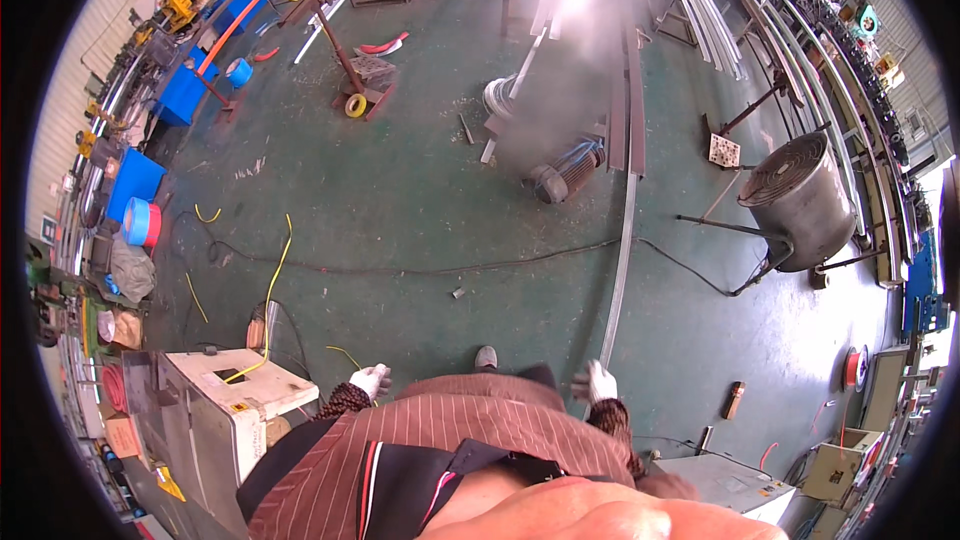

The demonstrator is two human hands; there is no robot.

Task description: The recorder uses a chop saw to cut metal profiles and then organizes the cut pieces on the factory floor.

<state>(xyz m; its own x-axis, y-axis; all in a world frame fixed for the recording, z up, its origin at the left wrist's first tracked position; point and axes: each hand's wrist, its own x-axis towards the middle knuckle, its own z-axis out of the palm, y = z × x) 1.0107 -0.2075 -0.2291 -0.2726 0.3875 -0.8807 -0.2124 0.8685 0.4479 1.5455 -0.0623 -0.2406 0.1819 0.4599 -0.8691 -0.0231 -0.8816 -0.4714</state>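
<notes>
My left hand, in a white glove, hangs beside my left hip with its fingers loosely apart and nothing visible in them. A thin yellow strap on the floor lies close to it. My right hand, also gloved, is at my right side with its fingers spread. Behind it runs a long, narrow metal strip, reaching away from me along the floor; I cannot tell whether the hand touches it. A brown pinstriped apron covers my front, and one shoe shows beyond it.
A beige machine cabinet stands at my left. Ahead lie an electric motor and a black cable crossing the green floor. A large drum fan stands at the right. Metal profiles rest at the back; bright glare blurs that area.
</notes>
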